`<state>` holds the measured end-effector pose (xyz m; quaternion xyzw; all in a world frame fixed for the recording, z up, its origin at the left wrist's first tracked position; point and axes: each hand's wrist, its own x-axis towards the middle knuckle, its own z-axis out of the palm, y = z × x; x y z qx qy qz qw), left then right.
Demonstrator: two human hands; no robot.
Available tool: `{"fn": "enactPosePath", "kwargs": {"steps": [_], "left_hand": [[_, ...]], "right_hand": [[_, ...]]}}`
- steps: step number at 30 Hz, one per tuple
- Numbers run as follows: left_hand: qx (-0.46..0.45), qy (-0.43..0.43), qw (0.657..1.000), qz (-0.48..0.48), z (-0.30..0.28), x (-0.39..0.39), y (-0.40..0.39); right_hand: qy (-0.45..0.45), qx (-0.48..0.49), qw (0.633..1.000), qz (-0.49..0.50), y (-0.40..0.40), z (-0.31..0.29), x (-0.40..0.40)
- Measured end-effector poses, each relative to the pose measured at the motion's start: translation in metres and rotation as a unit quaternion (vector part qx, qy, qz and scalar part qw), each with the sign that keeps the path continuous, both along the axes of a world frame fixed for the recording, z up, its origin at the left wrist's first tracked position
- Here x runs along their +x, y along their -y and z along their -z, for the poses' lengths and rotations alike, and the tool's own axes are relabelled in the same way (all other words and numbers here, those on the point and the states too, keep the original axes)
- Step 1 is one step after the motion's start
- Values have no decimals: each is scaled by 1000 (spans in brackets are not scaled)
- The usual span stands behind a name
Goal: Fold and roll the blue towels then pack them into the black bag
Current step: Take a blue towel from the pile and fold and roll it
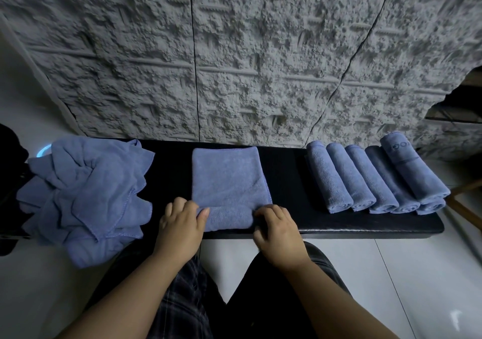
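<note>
Your left hand (180, 224) and right hand (277, 230) each grip the rolled near edge of the folded blue microfibre towel (229, 179), centred on the black padded surface (287, 182). Rolled blue towels (375, 179) lie right; a crumpled blue towel pile (86, 190) lies left.

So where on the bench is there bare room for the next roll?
Bare bench lies between the folded towel and the rolled towels, and a narrower strip beside the loose pile. The right end is crowded.
</note>
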<state>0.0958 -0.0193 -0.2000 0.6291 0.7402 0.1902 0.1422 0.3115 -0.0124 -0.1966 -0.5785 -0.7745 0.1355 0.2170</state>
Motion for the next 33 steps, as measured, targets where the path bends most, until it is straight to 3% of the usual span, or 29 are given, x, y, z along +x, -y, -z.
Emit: {"fn": "enactPosePath", "kwargs": {"steps": [2, 5, 11, 17, 21, 27, 33], "left_hand": [[67, 10, 998, 6, -3, 2, 1], [126, -21, 984, 124, -4, 0, 2], [58, -30, 981, 183, 1, -9, 12], [68, 23, 987, 147, 0, -9, 10], [72, 77, 985, 135, 0, -11, 9], [-5, 149, 985, 87, -9, -8, 6], [-61, 183, 981, -2, -3, -1, -5]], "right_hand": [[22, 19, 999, -17, 2, 2, 0], [41, 56, 997, -19, 0, 7, 1], [25, 26, 999, -19, -5, 2, 7], [-1, -4, 1000, 2, -4, -4, 6], [-40, -87, 995, 23, -1, -15, 2], [-122, -169, 976, 69, -2, -14, 2], [-112, -136, 972, 158, -18, -3, 0]]}}
